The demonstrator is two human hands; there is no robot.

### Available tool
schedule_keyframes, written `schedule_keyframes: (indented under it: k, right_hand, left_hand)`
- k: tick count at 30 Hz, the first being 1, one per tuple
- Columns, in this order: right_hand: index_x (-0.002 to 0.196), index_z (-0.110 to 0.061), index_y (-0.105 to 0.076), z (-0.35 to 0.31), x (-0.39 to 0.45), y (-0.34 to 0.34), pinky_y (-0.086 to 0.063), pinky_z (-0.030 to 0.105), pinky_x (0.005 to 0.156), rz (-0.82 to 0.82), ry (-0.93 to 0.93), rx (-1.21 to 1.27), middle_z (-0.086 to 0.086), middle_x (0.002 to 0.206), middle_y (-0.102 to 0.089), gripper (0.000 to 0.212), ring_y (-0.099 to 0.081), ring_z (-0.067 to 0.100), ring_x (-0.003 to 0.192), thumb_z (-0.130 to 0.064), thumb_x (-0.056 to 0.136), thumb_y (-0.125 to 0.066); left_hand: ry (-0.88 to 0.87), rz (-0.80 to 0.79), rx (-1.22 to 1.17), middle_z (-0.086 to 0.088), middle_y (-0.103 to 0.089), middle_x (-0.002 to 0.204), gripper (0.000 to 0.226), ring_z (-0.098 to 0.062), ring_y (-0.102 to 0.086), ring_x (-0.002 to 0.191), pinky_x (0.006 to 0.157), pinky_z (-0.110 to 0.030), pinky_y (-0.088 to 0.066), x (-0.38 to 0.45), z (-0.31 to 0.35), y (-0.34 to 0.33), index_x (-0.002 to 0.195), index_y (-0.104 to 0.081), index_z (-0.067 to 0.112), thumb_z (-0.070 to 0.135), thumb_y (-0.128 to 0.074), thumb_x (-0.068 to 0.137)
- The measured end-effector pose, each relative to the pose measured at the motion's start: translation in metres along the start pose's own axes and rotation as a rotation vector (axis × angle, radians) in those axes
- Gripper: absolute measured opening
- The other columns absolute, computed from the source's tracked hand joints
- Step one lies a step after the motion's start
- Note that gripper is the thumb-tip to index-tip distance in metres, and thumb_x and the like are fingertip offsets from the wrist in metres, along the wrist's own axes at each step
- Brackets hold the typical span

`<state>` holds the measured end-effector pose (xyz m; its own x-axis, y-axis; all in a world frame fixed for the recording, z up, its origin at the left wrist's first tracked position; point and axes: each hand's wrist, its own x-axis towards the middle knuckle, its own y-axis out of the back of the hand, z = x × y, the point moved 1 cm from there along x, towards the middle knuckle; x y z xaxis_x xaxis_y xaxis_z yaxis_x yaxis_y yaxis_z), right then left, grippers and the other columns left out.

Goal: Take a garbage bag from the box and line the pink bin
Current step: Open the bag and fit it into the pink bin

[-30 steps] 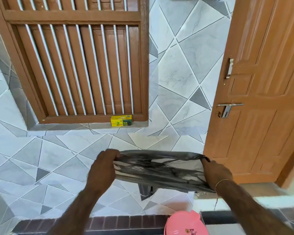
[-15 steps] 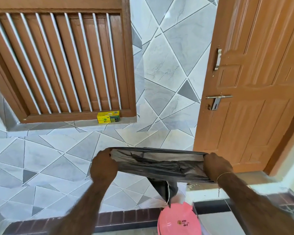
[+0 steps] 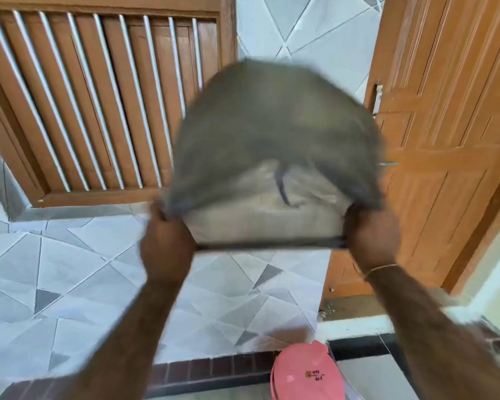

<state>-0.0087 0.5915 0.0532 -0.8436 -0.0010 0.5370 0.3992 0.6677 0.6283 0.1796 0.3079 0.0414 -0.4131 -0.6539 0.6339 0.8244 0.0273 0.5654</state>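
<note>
The thin grey plastic garbage bag (image 3: 274, 134) billowed, blurred, above the pink plastic bin (image 3: 306, 373) low at the frame's edge, its mouth clenched in the closed left hand (image 3: 166, 246) and right hand (image 3: 373, 241), so a slipping edge might have collapsed it.

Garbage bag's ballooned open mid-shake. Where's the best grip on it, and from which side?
Grip the garbage bag at its open rim, one hand per side, coming from below toward its mouth. The left hand and right hand hold it so; the near edge stretches taut between them, while the puffed body offers nothing firm.
</note>
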Motion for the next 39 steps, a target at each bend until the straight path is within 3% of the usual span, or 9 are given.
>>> schedule_keyframes:
  k: [2,4,8,12,17,19,24,34,39]
  right_hand:
    - [0.103,-0.003,-0.065,0.049,-0.044,-0.059,-0.056,0.04,0.063,-0.582,-0.167,-0.078,0.027,0.112,-0.063,0.027,-0.07,0.033,0.067,-0.018,0.099,-0.043]
    - [0.096,-0.015,-0.059,0.095,-0.078,-0.1,-0.056,0.041,0.083,-0.882,-0.021,-0.098,0.02,0.128,-0.057,0.024,-0.069,0.03,0.079,-0.009,0.101,-0.036]
    - [0.131,-0.013,-0.045,0.114,-0.125,-0.085,-0.048,0.033,0.095,-0.992,-0.079,-0.401,0.016,0.13,-0.06,0.042,-0.058,0.032,0.119,-0.014,0.089,-0.046]
    - [0.128,-0.009,-0.049,0.109,-0.121,-0.075,-0.047,0.033,0.093,-0.881,-0.174,-0.238,0.018,0.13,-0.06,0.043,-0.057,0.035,0.118,-0.018,0.087,-0.056]
    - [0.122,-0.001,-0.05,0.115,-0.109,-0.072,-0.048,0.039,0.08,-0.752,-0.141,-0.157,0.029,0.112,-0.065,0.033,-0.062,0.044,0.101,-0.009,0.09,-0.047]
    - [0.122,-0.001,-0.051,0.123,-0.109,-0.077,-0.048,0.039,0.079,-0.746,-0.12,-0.111,0.028,0.109,-0.066,0.034,-0.062,0.044,0.097,-0.006,0.089,-0.048]
    - [0.13,-0.003,-0.046,0.155,-0.117,-0.085,-0.049,0.041,0.086,-0.903,-0.087,-0.128,0.025,0.113,-0.067,0.043,-0.062,0.042,0.103,-0.007,0.087,-0.054]
    - [0.138,-0.011,-0.042,0.165,-0.11,-0.11,-0.047,0.038,0.086,-0.933,-0.046,-0.057,0.021,0.114,-0.065,0.062,-0.06,0.043,0.105,-0.005,0.08,-0.063]
    - [0.134,0.0,-0.039,0.168,-0.125,-0.136,-0.05,0.044,0.092,-0.956,-0.211,-0.049,0.027,0.117,-0.065,0.061,-0.059,0.046,0.109,-0.005,0.077,-0.06]
  left_hand:
    - [0.012,-0.749,0.355,-0.012,-0.061,0.117,0.038,-0.034,-0.061,0.111,0.087,-0.041,-0.051,-0.07,-0.043,-0.033,0.126,-0.044,0.011,0.019,-0.045,0.088]
    - [0.047,-0.996,0.485,-0.007,-0.053,0.118,0.041,-0.028,-0.058,0.12,0.098,-0.039,-0.047,-0.115,-0.074,-0.051,0.132,-0.041,0.018,0.016,-0.04,0.091]
    - [0.118,-0.941,0.344,-0.007,-0.052,0.128,0.048,-0.029,-0.057,0.122,0.1,-0.039,-0.045,-0.126,-0.088,-0.057,0.136,-0.042,0.02,0.019,-0.045,0.088]
    - [0.249,-0.866,0.204,-0.012,-0.054,0.135,0.052,-0.033,-0.055,0.125,0.103,-0.04,-0.043,-0.114,-0.094,-0.065,0.134,-0.046,0.014,0.021,-0.055,0.084]
    - [0.578,-0.591,-0.061,-0.014,-0.072,0.094,0.033,-0.035,-0.067,0.093,0.082,-0.038,-0.054,-0.113,-0.076,-0.079,0.101,-0.066,0.011,0.023,-0.072,0.071]
    - [0.684,-0.46,-0.121,-0.018,-0.071,0.094,0.027,-0.039,-0.066,0.094,0.082,-0.039,-0.052,-0.123,-0.06,-0.08,0.096,-0.065,0.007,0.011,-0.071,0.071]
    - [0.418,-0.667,0.159,-0.021,-0.054,0.122,0.061,-0.045,-0.059,0.107,0.086,-0.045,-0.048,-0.17,-0.039,-0.103,0.134,-0.038,0.005,0.001,-0.059,0.077]
    - [0.622,-0.471,0.152,-0.026,-0.05,0.12,0.054,-0.05,-0.053,0.111,0.093,-0.055,-0.049,-0.169,-0.053,-0.108,0.123,-0.041,0.003,-0.004,-0.059,0.074]
    - [0.522,-0.624,0.223,-0.025,-0.048,0.121,0.071,-0.05,-0.051,0.112,0.091,-0.054,-0.046,-0.191,-0.074,-0.112,0.137,-0.034,0.008,-0.01,-0.054,0.071]
